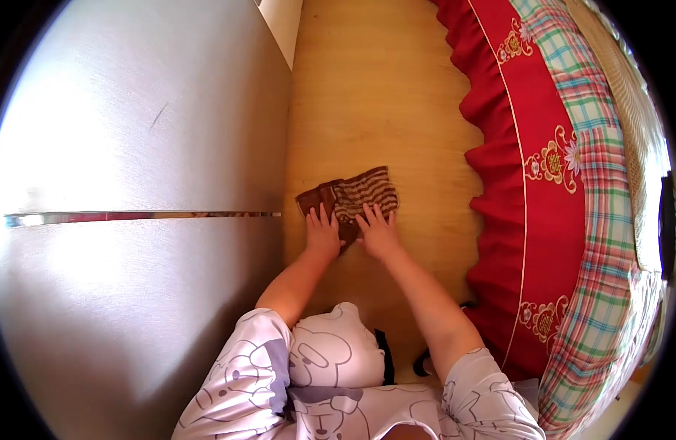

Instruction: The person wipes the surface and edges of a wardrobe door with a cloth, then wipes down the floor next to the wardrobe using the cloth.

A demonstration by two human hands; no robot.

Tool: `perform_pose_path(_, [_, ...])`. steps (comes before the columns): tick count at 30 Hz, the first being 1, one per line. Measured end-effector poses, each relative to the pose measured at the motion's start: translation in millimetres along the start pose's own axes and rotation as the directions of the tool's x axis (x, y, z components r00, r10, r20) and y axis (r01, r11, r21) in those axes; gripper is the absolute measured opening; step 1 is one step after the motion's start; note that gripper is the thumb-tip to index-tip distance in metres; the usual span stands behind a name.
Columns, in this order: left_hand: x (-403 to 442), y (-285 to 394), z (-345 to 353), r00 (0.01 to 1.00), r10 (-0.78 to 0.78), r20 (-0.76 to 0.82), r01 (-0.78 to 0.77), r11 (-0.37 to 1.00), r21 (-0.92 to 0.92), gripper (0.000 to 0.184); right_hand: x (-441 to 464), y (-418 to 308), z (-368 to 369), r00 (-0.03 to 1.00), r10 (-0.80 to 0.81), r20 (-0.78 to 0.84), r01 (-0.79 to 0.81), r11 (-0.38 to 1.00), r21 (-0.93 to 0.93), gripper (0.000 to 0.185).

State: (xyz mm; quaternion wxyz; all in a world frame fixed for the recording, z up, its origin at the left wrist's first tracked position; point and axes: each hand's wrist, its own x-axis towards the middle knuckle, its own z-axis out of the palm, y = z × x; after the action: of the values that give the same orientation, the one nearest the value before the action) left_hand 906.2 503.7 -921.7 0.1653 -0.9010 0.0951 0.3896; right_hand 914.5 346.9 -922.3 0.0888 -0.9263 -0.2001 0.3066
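"What's closest?"
"Pale cartoon-print clothing (330,352), on the near side of the fingers (324,213). Then the left hand (323,235) and right hand (379,235), both laid flat, fingers loosely spread."
"On what?"
"A brown striped cloth garment (365,192), under the fingertips and reaching just past them, on the wooden floor (371,95)."
"Anything hemming them in?"
"Left of the fingers, a silvery two-panel front (154,147); right, farther off, a red ruffled bed skirt (499,220), then plaid bedding (603,165). Floorboards run on ahead."
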Motion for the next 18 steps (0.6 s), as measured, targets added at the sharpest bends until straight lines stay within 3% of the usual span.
perform_pose_path(3, [-1, 0, 7, 0.999, -0.004, -0.037, 0.0, 0.992, -0.124, 0.078, -5, 1, 6, 1.0, -0.009, -0.018, 0.008, 0.999, -0.05, 0.063])
perform_pose_path(5, [3, 3, 19, 0.984, -0.081, -0.157, 0.027, 0.948, -0.318, 0.073, -8, 1, 9, 1.0, -0.015, -0.02, 0.014, 0.998, -0.067, 0.062])
perform_pose_path(8, [7, 9, 31, 0.961, -0.136, -0.242, 0.025, 0.91, -0.414, 0.071, -10, 2, 17, 0.998, -0.04, -0.04, 0.036, 0.994, -0.102, 0.061])
perform_pose_path(13, [29, 4, 22, 0.944, -0.189, -0.27, 0.053, 0.896, -0.441, 0.071, 9, 3, 18, 0.997, -0.061, -0.045, 0.055, 0.991, -0.119, 0.058])
perform_pose_path(15, [55, -13, 7, 0.933, -0.189, -0.306, 0.033, 0.891, -0.452, 0.072, 22, 3, 15, 0.981, -0.069, -0.179, 0.055, 0.995, -0.083, 0.059])
perform_pose_path(18, [91, -40, -30, 0.946, -0.162, -0.279, 0.026, 0.901, -0.434, 0.073, 69, 2, -25, 0.995, -0.008, -0.095, 0.003, 0.998, -0.058, 0.055])
